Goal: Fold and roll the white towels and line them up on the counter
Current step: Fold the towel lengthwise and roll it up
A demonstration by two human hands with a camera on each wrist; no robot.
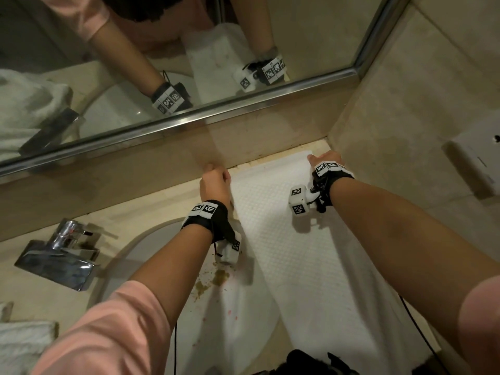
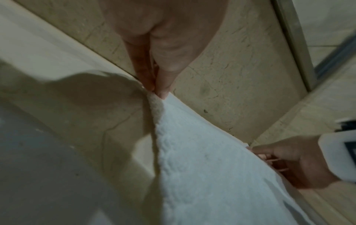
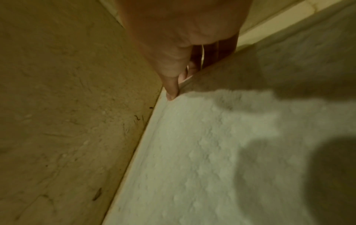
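Note:
A long white towel (image 1: 278, 239) with a bumpy weave lies flat on the beige counter (image 1: 151, 212), running from the back wall toward me and over the counter's front edge. My left hand (image 1: 215, 180) pinches its far left corner (image 2: 156, 97) between thumb and fingers, close to the wall. My right hand (image 1: 323, 159) pinches the far right corner (image 3: 173, 97) in the counter's back right nook. The right hand (image 2: 285, 158) also shows in the left wrist view. Both corners sit against the back wall.
A chrome tap (image 1: 62, 253) and a white basin (image 1: 140, 255) lie left of the towel; the towel partly overlaps the basin. Brown and pink stains (image 1: 213, 280) mark the towel's lower layer. Another white towel (image 1: 19, 345) lies at the bottom left. A mirror (image 1: 162, 55) is behind, a white wall box (image 1: 470, 163) right.

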